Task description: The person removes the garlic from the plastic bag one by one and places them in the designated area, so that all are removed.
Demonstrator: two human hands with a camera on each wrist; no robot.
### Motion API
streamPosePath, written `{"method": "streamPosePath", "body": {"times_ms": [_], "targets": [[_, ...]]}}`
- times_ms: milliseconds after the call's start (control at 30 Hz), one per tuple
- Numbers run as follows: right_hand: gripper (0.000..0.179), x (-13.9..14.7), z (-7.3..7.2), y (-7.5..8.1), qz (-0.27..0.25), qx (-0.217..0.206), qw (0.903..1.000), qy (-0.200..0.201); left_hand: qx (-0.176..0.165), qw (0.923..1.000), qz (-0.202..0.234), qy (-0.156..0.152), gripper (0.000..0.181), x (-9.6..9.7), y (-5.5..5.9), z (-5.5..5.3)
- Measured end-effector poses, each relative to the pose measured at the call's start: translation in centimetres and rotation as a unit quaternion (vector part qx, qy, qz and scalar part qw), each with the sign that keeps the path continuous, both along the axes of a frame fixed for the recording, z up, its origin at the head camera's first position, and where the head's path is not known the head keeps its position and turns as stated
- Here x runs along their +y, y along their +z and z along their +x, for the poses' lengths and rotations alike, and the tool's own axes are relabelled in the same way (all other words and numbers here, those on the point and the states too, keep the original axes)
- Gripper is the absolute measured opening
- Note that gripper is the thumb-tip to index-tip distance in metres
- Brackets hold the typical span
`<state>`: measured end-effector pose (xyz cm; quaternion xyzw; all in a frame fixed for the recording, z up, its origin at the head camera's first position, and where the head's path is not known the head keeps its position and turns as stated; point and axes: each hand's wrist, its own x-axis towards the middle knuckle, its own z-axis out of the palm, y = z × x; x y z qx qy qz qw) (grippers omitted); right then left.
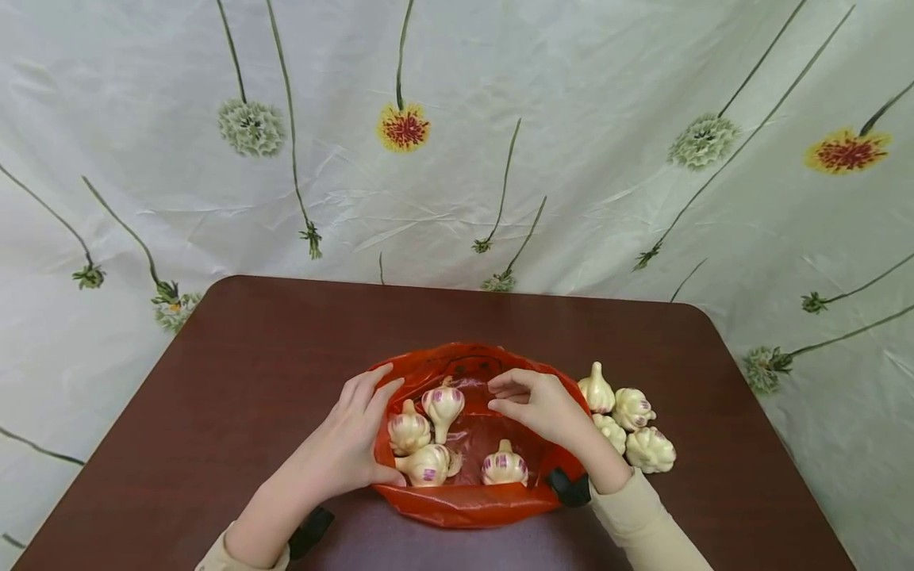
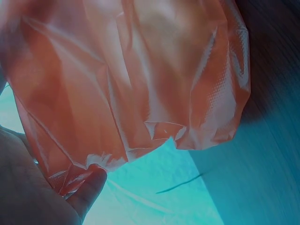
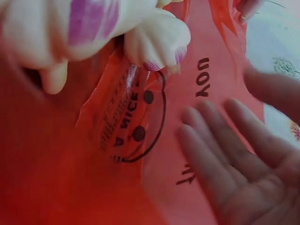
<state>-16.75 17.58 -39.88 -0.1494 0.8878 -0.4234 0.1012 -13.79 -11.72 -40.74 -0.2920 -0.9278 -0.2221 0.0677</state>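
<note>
A red plastic bag (image 1: 464, 509) lies with its mouth wide, several garlic bulbs (image 1: 443, 403) inside it. At its left side my left hand (image 1: 348, 440) grips the rim; in the left wrist view the thumb (image 2: 92, 187) presses the bag's gathered edge (image 2: 77, 180). Over the bag's right half hovers my right hand (image 1: 539, 403), fingers loosely extended and holding nothing. The right wrist view shows its spread fingers (image 3: 225, 136) beside the bag's printed wall (image 3: 154, 122), with garlic bulbs (image 3: 157, 40) above left.
Several more garlic bulbs (image 1: 651, 450) sit in a cluster right of the bag, close to my right forearm. The dark brown table (image 1: 286, 333) ends at the back against a pale cloth (image 1: 457, 174) printed with flowers. A black wrist strap (image 1: 569, 487) shows at the right wrist.
</note>
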Motion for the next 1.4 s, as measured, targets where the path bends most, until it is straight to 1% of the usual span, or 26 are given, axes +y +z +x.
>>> {"method": "streamPosePath", "body": {"times_ms": [133, 233, 300, 400, 500, 733, 800, 933, 1067, 1200, 1300, 1400], "targets": [[0.035, 0.5, 0.4, -0.2, 0.038, -0.028, 0.997, 0.061, -0.005, 1.0, -0.003, 0.0, 0.111, 0.1, 0.0, 0.0], [0.039, 0.7, 0.6, -0.2, 0.056, -0.064, 0.9914, 0.099, -0.005, 1.0, -0.003, -0.001, 0.111, 0.2, 0.0, 0.0], [0.04, 0.7, 0.7, -0.2, 0.066, -0.087, 0.9872, 0.116, -0.004, 1.0, -0.004, 0.0, 0.111, 0.2, -0.1, 0.0], [0.041, 0.6, 0.8, -0.3, 0.078, -0.112, 0.9823, 0.129, -0.002, 1.0, -0.006, -0.001, 0.111, 0.3, -0.1, 0.0], [0.038, 0.4, 1.0, -0.4, 0.094, -0.123, 0.9783, 0.138, -0.004, 1.0, -0.008, -0.002, 0.111, 0.3, -0.2, 0.0], [0.037, 0.0, 1.6, -0.8, 0.149, -0.114, 0.9708, 0.149, -0.007, 0.9999, -0.01, -0.006, 0.112, 0.4, -0.3, 0.2], [0.037, -0.1, 1.7, -1.0, 0.157, -0.113, 0.9693, 0.152, -0.007, 0.9999, -0.01, -0.006, 0.113, 0.5, -0.3, 0.2], [0.035, -0.4, 1.8, -1.5, 0.153, -0.121, 0.9671, 0.163, -0.011, 0.9999, -0.01, -0.007, 0.113, 0.6, -0.2, 0.2], [0.035, -0.3, 1.8, -1.7, 0.138, -0.125, 0.968, 0.168, -0.012, 0.9998, -0.01, -0.009, 0.113, 0.6, -0.2, 0.2], [0.035, -0.1, 1.6, -1.6, 0.12, -0.114, 0.9735, 0.158, -0.01, 0.9999, -0.01, -0.009, 0.112, 0.6, -0.2, 0.2], [0.036, 0.1, 1.4, -1.3, 0.1, -0.089, 0.9796, 0.15, -0.006, 0.9999, -0.01, -0.008, 0.112, 0.6, -0.2, 0.2], [0.038, 0.3, 1.2, -0.8, 0.07, -0.06, 0.9872, 0.13, -0.001, 0.9999, -0.01, -0.005, 0.113, 0.5, -0.1, 0.1]]}}
